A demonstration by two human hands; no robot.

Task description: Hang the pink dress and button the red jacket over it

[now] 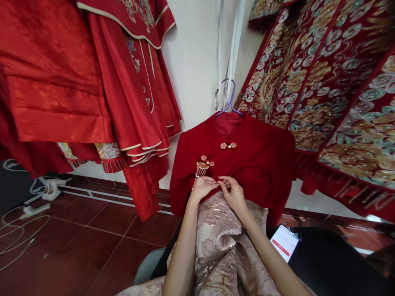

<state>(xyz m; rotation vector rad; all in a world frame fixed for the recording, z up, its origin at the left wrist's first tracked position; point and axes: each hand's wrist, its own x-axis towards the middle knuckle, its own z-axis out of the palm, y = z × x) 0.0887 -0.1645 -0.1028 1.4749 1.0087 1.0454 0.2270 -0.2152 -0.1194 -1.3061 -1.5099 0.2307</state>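
A dark red velvet jacket [256, 148] hangs in front of me on a purple hanger [231, 105]. At its front edge, my left hand [203, 187] and my right hand [233, 194] meet with fingertips pinched together. Between them shows a small beaded fastener [218, 183], mostly covered by the fingers. Higher on the jacket sits a flower-shaped clasp [228, 145], its two halves side by side. A fan-shaped brooch [203, 165] with hanging bead strands lies just above my left hand. Pale pink brocade fabric [216, 222] with a metallic sheen spreads beneath both hands and forearms.
Red garments [129, 82] hang at the left, and heavily embroidered ones [324, 90] at the right. A white metal rack pole [236, 41] rises behind the hanger. A lit phone [284, 243] lies on a black surface [333, 263]. White cables [24, 230] trail over the tiled floor.
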